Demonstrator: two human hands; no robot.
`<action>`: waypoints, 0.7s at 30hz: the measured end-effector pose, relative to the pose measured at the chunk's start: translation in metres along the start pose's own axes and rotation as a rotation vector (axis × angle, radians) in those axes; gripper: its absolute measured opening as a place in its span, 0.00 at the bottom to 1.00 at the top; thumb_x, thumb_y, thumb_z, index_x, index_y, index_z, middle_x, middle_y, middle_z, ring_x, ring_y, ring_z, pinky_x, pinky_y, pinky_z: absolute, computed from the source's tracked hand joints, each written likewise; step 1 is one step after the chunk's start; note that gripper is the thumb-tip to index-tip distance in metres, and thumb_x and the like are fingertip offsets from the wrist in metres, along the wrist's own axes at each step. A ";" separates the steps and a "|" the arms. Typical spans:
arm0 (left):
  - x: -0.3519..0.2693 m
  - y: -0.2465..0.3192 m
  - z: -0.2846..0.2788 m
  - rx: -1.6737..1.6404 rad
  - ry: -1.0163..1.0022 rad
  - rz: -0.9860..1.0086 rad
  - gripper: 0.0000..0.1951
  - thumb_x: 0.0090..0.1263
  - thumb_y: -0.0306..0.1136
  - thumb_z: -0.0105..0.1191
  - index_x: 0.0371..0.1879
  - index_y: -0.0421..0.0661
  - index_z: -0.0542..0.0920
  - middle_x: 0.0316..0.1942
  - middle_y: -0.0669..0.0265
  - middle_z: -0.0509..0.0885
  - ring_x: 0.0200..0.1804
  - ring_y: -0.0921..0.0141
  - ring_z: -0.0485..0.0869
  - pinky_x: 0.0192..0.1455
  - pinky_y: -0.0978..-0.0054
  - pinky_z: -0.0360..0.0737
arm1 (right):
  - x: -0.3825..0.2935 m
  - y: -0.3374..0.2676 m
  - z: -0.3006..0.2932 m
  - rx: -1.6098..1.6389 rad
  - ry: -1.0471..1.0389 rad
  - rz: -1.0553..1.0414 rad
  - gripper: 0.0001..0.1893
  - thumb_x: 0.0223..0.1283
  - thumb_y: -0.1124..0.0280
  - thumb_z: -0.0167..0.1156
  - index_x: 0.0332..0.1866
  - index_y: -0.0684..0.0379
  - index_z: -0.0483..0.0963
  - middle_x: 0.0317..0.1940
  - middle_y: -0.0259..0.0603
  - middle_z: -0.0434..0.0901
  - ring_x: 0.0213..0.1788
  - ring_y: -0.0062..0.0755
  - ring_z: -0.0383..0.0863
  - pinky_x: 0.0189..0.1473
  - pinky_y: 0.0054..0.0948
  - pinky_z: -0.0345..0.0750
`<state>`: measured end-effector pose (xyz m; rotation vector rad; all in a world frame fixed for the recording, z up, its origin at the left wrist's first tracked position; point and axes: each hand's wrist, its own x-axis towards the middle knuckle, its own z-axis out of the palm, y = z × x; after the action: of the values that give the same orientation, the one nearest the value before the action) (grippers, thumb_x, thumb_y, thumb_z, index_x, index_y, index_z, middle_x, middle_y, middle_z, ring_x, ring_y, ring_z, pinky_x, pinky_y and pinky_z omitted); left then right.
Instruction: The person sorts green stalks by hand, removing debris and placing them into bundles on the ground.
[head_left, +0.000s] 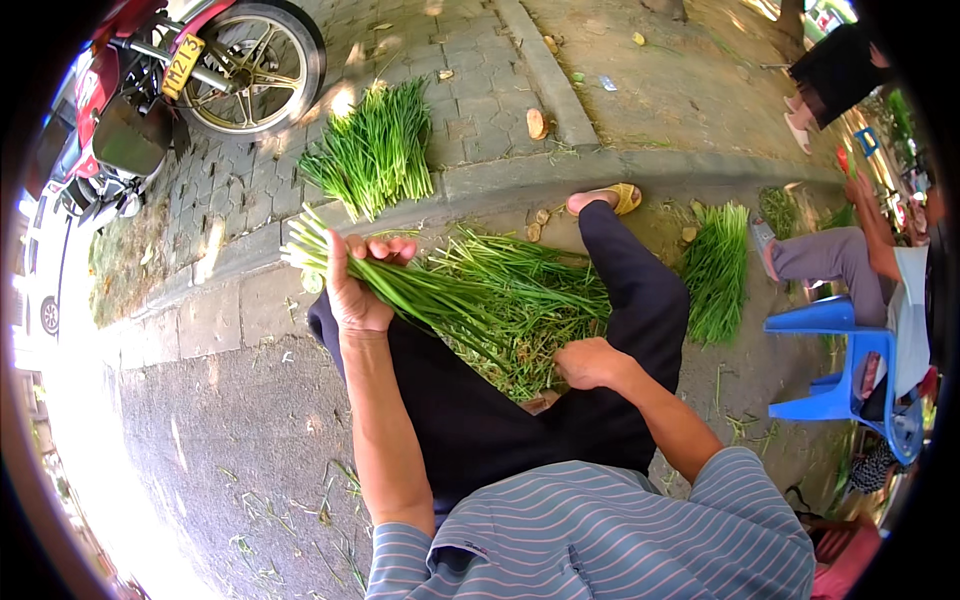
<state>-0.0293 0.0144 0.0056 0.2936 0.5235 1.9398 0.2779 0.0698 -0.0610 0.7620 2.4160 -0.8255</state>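
Observation:
My left hand (358, 304) is shut around a bunch of garlic chives (431, 292), or similar long green leaves. Their pale stem ends point up and left, and the leaf ends trail toward my lap. Lower and to the right, my right hand (592, 363) is curled beside the leaf ends, near my right knee. Its fingertips are turned away, so whether it pinches anything is hidden. Between my legs lies a loose heap of chives (525, 259), with cut and withered trimmings (544, 349) below it.
Beyond the kerb (637, 163), a neat chive stack (375, 146) lies on the pavers near a motorcycle wheel (259, 71). Another stack (716, 277) lies right of my leg. A person (832, 259) sits on a blue plastic chair (874, 337) at right. Someone stands farther back.

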 end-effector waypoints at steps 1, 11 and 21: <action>-0.001 0.000 0.001 -0.054 -0.039 -0.005 0.22 0.71 0.53 0.47 0.20 0.48 0.71 0.20 0.64 0.77 0.36 0.59 0.81 0.50 0.53 0.78 | 0.000 0.001 0.001 -0.014 0.032 0.045 0.11 0.60 0.67 0.48 0.36 0.60 0.76 0.34 0.49 0.80 0.38 0.54 0.79 0.40 0.46 0.75; -0.006 0.007 -0.007 -0.216 -0.472 -0.034 0.20 0.71 0.52 0.48 0.24 0.49 0.68 0.12 0.72 0.64 0.18 0.74 0.66 0.30 0.69 0.71 | 0.017 -0.038 -0.067 0.969 0.847 -0.220 0.12 0.62 0.68 0.60 0.43 0.66 0.76 0.33 0.34 0.78 0.35 0.19 0.77 0.38 0.22 0.76; -0.005 0.012 -0.010 -0.229 -0.647 0.018 0.17 0.70 0.48 0.51 0.25 0.50 0.67 0.11 0.73 0.68 0.11 0.77 0.68 0.23 0.73 0.76 | 0.025 -0.032 -0.059 1.131 0.603 -0.236 0.08 0.61 0.71 0.61 0.40 0.65 0.77 0.28 0.29 0.78 0.28 0.10 0.72 0.30 0.16 0.71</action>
<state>-0.0408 0.0039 0.0031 0.7406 -0.1242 1.7691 0.2242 0.0964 -0.0211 1.2430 2.3835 -2.4294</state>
